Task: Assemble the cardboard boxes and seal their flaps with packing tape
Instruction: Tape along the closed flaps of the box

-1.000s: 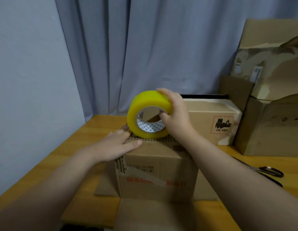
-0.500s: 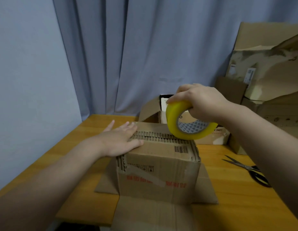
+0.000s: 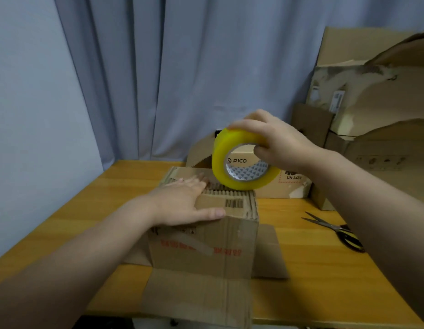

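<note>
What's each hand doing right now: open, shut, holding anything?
Left hand: open, pressing flat on the cardboard box.
Right hand: closed around the yellow tape roll.

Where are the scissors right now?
In the head view the scissors lie on the wooden table on the right, just right of the cardboard box and close beside the right forearm.

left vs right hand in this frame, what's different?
The left hand lies flat, fingers straight, on top of the cardboard box; the right hand curls round the yellow tape roll. The left hand sits low on the box; the right hand is raised, holding the roll on edge at the box's far right corner. Both are bare, at the same box.
</note>
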`<state>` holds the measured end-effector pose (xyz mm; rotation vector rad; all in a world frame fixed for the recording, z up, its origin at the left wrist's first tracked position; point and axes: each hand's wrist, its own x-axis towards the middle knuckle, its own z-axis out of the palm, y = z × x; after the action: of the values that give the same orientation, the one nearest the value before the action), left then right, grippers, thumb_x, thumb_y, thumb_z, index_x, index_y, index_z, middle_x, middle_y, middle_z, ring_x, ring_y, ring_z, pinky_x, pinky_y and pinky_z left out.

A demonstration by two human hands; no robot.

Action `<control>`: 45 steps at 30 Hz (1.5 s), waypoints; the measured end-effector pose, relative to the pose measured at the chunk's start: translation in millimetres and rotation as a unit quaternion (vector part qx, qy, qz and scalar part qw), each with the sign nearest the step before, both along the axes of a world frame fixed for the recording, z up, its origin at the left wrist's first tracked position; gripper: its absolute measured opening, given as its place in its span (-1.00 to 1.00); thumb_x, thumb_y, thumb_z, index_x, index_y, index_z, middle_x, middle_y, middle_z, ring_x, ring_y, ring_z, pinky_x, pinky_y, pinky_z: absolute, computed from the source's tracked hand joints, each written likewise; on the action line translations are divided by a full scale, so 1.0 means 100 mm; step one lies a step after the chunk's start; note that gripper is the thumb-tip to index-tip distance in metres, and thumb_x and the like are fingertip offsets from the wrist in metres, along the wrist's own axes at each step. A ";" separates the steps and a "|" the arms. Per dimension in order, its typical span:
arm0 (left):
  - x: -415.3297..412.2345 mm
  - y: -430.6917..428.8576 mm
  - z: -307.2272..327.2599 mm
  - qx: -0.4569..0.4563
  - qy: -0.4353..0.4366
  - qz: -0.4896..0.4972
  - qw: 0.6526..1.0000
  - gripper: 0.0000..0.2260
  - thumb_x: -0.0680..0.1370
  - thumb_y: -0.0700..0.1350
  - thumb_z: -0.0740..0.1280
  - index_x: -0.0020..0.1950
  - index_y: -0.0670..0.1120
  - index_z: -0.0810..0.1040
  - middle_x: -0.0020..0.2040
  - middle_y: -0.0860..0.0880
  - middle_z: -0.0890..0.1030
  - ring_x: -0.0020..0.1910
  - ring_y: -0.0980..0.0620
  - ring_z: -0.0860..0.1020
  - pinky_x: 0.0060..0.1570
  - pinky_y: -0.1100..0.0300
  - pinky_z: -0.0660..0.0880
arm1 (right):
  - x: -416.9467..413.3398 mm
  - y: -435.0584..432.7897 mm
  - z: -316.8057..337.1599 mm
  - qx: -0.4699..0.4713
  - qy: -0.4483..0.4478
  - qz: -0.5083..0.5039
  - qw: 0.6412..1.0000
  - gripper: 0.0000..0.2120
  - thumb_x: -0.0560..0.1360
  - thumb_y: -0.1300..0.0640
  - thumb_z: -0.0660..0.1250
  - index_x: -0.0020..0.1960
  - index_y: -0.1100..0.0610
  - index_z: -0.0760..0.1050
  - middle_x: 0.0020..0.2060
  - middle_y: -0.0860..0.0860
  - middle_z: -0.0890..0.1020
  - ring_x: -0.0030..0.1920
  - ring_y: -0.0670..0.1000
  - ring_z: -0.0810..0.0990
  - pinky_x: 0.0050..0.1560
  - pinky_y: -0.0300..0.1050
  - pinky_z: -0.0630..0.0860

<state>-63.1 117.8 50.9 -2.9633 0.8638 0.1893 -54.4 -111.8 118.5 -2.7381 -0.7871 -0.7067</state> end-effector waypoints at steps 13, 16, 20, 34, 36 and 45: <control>0.17 0.08 0.05 -0.020 0.063 -0.003 0.998 0.04 0.23 0.63 -0.11 0.56 0.08 -0.19 0.56 0.11 -0.17 0.52 0.15 -0.11 0.37 0.29 -0.19 | -0.25 -0.63 -0.19 -0.188 0.134 -0.091 0.969 -0.38 0.50 0.29 0.25 0.34 -0.34 0.32 0.16 -0.08 0.37 0.18 -0.02 0.39 -0.09 -0.23 0.27; 0.21 0.12 0.04 -0.022 0.071 -0.005 0.997 0.15 0.07 0.68 -0.13 0.55 0.13 -0.19 0.56 0.14 -0.17 0.53 0.11 -0.11 0.45 0.19 -0.13 | -0.24 -0.67 -0.26 -0.150 0.169 -0.078 0.971 -0.37 0.48 0.31 0.27 0.33 -0.33 0.33 0.14 -0.07 0.37 0.15 -0.02 0.41 -0.04 -0.19 0.35; 0.20 0.11 0.05 -0.006 0.067 -0.023 0.997 0.20 0.03 0.69 -0.23 0.55 0.09 -0.22 0.56 0.11 -0.20 0.52 0.14 -0.15 0.43 0.23 -0.18 | -0.28 -0.53 -0.37 -0.193 0.189 -0.076 0.960 -0.27 0.44 0.22 0.32 0.37 -0.44 0.17 0.09 -0.10 0.30 0.03 -0.03 0.48 -0.08 -0.07 0.52; -0.08 -0.35 -0.06 -0.072 -0.016 -0.095 0.993 -0.24 0.53 0.24 0.21 0.58 -0.01 -0.07 0.57 0.06 -0.02 0.52 0.16 0.01 0.38 0.36 -0.04 | -0.43 -0.12 -0.74 -0.153 0.182 -0.088 0.967 -0.23 0.49 -0.11 0.31 0.51 -0.27 -0.10 0.07 -0.02 0.34 -0.08 0.00 0.44 -0.04 -0.06 0.51; -0.09 -0.14 -0.05 -0.087 -0.035 -0.118 0.989 -0.34 0.55 0.19 0.24 0.56 0.07 0.03 0.54 0.13 0.13 0.47 0.19 0.15 0.33 0.35 0.10 | -0.48 0.01 -0.78 -0.128 0.196 -0.073 0.969 -0.24 0.49 -0.17 0.28 0.53 -0.23 -0.10 0.10 -0.01 0.34 -0.05 -0.01 0.41 -0.06 -0.12 0.44; 0.01 0.93 -0.21 -0.161 -0.126 -0.060 0.977 -0.61 0.55 0.17 0.07 0.37 0.23 0.35 0.29 0.22 0.49 0.22 0.15 0.43 0.19 -0.02 0.45 | -0.38 0.81 -0.85 -0.011 0.147 0.000 0.989 -0.43 0.54 -0.30 0.05 0.41 -0.01 0.37 0.21 0.05 0.48 0.23 0.08 0.44 0.19 -0.06 0.39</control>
<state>-61.7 210.7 30.0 -3.1073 1.1245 -0.3581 -92.1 -30.4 33.4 -2.7704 -0.7301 -0.2825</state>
